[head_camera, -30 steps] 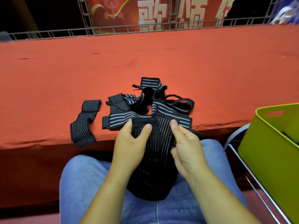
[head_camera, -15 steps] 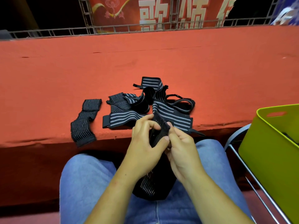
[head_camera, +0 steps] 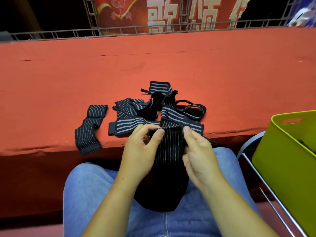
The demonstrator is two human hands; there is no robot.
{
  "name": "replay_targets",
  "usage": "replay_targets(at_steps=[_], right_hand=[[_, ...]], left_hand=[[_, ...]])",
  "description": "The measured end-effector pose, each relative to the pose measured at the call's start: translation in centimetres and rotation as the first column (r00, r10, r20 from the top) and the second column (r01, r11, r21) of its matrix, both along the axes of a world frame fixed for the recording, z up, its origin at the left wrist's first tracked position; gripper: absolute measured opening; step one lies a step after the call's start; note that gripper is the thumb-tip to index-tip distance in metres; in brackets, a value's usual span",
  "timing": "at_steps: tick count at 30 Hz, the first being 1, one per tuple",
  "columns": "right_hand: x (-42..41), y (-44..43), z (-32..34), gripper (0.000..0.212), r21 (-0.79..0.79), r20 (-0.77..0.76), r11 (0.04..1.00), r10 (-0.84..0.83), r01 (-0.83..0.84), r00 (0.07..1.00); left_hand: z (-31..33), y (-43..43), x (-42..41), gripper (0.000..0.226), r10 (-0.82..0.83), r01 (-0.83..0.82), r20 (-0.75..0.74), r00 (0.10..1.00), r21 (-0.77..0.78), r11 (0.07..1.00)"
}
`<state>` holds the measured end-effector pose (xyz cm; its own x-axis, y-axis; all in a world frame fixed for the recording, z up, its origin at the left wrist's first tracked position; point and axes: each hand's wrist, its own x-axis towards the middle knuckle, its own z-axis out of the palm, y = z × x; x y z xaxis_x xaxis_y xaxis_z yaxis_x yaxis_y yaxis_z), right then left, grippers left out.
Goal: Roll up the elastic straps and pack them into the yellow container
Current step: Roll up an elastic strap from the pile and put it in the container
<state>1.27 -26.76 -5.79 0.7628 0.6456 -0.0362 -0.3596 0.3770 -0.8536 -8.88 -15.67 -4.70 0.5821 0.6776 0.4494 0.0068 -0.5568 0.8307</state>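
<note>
Red tabletop (head_camera: 153, 65) is seen beyond both grips, with the loose strap pile (head_camera: 153, 110) just past the fingertips. Yellow container (head_camera: 290, 151) is sat right of the right grip. Held strap (head_camera: 169, 151) is pinched at its top edge by left grip (head_camera: 142, 151) and right grip (head_camera: 200, 156). It was bunched half a second ago and is now spread flat; rolling is judged barely begun.

The counter (head_camera: 222, 74), covered in red-orange cloth, carries a tangled heap of black, grey-striped elastic straps (head_camera: 133, 124) near its front edge. Just left, apart from it, a single strap (head_camera: 89, 132) lies with its near end drooping over the edge
</note>
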Motion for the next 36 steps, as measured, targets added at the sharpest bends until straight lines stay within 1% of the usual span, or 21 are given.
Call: replay_targets(at_steps=[3, 7, 10, 15, 18, 20, 22, 25, 27, 29, 33, 36], right_hand=[[0.1, -0.1, -0.1, 0.037, -0.021, 0.036, 0.999, 0.028, -0.027, 0.999], [0.0, -0.4, 0.2, 0.036, 0.005, 0.002, 0.995, 0.101, -0.101, 0.995], [-0.1, -0.5, 0.3, 0.035, 0.004, 0.014, 0.992, 0.129, -0.129, 0.992], [-0.1, -0.4, 0.2, 0.036, -0.029, 0.063, 0.996, 0.088, -0.087, 0.994], [0.0, -0.3, -0.2, 0.033, -0.075, 0.227, 0.996, 0.067, -0.051, 0.972], [0.1, -0.4, -0.5, 0.031, -0.101, 0.287, 0.994, 0.064, -0.036, 0.956], [0.3, -0.5, -0.7, 0.027, -0.098, 0.297, 0.994, 0.067, -0.039, 0.953], [0.3, -0.6, -0.7, 0.027, -0.081, 0.303, 0.996, 0.059, -0.036, 0.951], [0.4, -0.5, -0.6, 0.026, -0.073, 0.298, 0.997, 0.045, -0.024, 0.953], [0.4, -0.5, -0.7, 0.026, -0.078, 0.293, 0.997, 0.038, -0.016, 0.955], [0.5, -0.7, -0.6, 0.025, -0.088, 0.289, 0.996, 0.008, 0.018, 0.957], [0.4, -1.0, -0.2, 0.021, -0.099, 0.29, 0.994, -0.006, 0.036, 0.957]], left_hand=[[0.1, 0.2, 0.2, 0.005, -0.034, 0.033, -0.008, 0.999, -0.042, 0.999], [0.2, 0.2, 0.3, 0.008, -0.072, 0.07, -0.022, 0.997, -0.065, 0.995], [0.1, 0.2, 0.2, 0.01, -0.08, 0.077, -0.028, 0.996, -0.076, 0.994], [0.2, 0.3, 0.0, 0.01, -0.072, 0.069, -0.05, 0.996, -0.061, 0.996], [0.5, 0.0, -0.1, 0.008, -0.063, 0.061, -0.049, 0.997, -0.048, 0.997], [0.4, 0.0, 0.0, 0.003, -0.045, 0.042, -0.035, 0.998, -0.072, 0.996], [0.2, 0.1, 0.0, 0.01, -0.024, 0.022, -0.009, 1.0, -0.118, 0.993], [0.2, 0.0, 0.0, 0.021, -0.003, 0.008, 0.028, 1.0, -0.165, 0.986], [0.5, 0.0, 0.0, 0.018, -0.002, 0.008, 0.032, 0.999, -0.18, 0.984], [0.6, 0.1, 0.0, 0.008, -0.036, 0.042, 0.035, 0.999, -0.178, 0.983], [0.5, 0.2, 0.0, 0.009, -0.084, 0.089, 0.037, 0.996, -0.157, 0.984], [0.5, 0.2, -0.1, 0.009, -0.09, 0.094, 0.031, 0.995, -0.139, 0.986]])
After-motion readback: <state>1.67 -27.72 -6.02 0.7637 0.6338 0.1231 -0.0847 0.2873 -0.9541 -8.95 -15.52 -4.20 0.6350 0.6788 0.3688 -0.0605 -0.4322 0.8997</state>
